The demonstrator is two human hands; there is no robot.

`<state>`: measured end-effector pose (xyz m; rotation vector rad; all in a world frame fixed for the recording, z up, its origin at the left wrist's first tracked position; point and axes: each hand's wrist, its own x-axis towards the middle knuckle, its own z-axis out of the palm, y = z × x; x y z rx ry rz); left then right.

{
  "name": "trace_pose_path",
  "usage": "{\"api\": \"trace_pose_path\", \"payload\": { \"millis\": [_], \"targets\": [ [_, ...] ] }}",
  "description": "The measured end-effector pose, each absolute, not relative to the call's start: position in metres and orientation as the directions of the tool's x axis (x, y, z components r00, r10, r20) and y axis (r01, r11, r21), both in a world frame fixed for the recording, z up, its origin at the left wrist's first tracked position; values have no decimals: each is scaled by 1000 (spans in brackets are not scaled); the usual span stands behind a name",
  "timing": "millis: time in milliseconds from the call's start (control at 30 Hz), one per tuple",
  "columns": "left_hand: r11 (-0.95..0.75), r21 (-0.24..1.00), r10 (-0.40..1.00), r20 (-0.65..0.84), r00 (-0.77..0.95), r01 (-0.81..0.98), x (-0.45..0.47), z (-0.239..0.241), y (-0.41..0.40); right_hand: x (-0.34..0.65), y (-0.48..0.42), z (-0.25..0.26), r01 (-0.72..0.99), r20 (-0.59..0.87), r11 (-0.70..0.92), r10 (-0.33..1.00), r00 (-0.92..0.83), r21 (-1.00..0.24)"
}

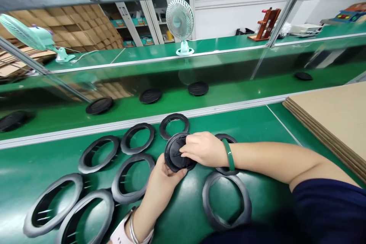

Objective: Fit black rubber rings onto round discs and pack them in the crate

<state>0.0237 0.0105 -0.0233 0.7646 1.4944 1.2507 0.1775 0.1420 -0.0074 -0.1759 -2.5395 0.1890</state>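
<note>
— Fingers (pixel 179 175) of the left hand (pixel 160 183) are holding what?
— Black disc (pixel 174 154), by its rim; the right hand (pixel 207 148) bunches narrowly against its face.
— Its look?
— Round, dark, with raised ribs, tilted above the green counter (pixel 257 129), near grey rings (pixel 206 202).

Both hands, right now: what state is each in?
Left hand: closed, holding the black plastic disc by its rim.
Right hand: closed at the disc's face; exact grip unclear.
</note>
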Motion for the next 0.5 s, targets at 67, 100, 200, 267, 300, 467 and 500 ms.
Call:
{"api": "trace_pose_path", "payload": {
  "millis": [67, 100, 200, 267, 300, 467, 500],
  "targets": [
    [266, 955, 909, -294, -296, -131, 23, -24, 10, 177, 143, -7, 88, 532, 989, 139, -835, -120],
    [269, 954, 909, -297, -294, -133, 22, -24, 10, 177, 143, -7, 87, 522, 991, 125, -844, -97],
    [282, 950, 906, -309, -289, -134, 22, -23, 10, 177, 142, -6, 70, 476, 997, 80, -876, -40],
    [291, 947, 900, -320, -295, -139, 23, -22, 10, 176, 141, -6, 61, 439, 998, 60, -896, -12],
    [297, 944, 896, -327, -301, -142, 23, -21, 10, 176, 140, -6, 61, 424, 998, 57, -904, -4],
    [314, 941, 887, -338, -315, -126, 25, -20, 10, 175, 139, -5, 85, 383, 995, 97, -919, -48],
    [313, 942, 888, -335, -314, -119, 26, -21, 10, 175, 139, -4, 94, 372, 994, 111, -921, -63]
  ]
}}
